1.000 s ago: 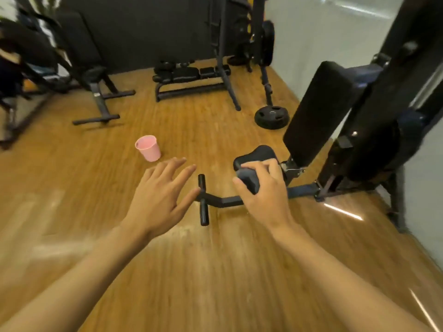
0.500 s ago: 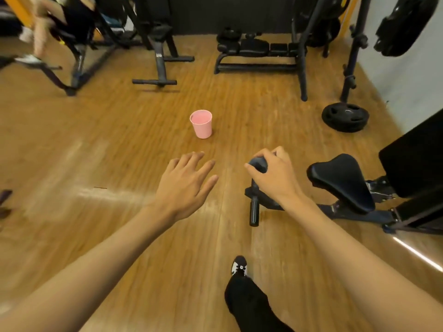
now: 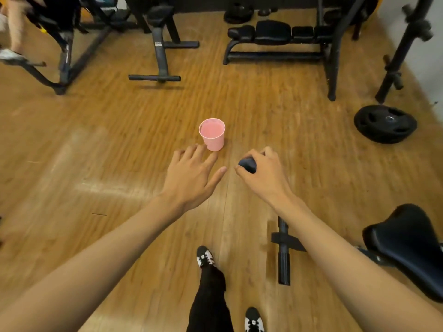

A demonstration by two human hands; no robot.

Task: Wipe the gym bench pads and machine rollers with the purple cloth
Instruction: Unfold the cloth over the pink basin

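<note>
I see the purple cloth (image 3: 248,165) balled up in my right hand (image 3: 263,174). The fingers curl round it, so only a dark wad shows between thumb and forefinger, held out in the air above the wooden floor (image 3: 96,164). My left hand (image 3: 191,173) reaches out beside it with the fingers spread and straight, holding nothing; its fingertips lie just short of a pink cup (image 3: 212,134) that stands upright on the floor.

Low on my right sits a black seat pad (image 3: 407,245) on its frame, with a black foot bar (image 3: 284,255) lying across the boards just beside it. Below my arms I see a black trouser leg (image 3: 208,298) and two black-and-white shoes (image 3: 205,256) — one stepped forward.

Farther off, a padded bench (image 3: 273,32) stands low by the far wall, and a black weight plate (image 3: 384,123) lies flat on the floor well to the right.
</note>
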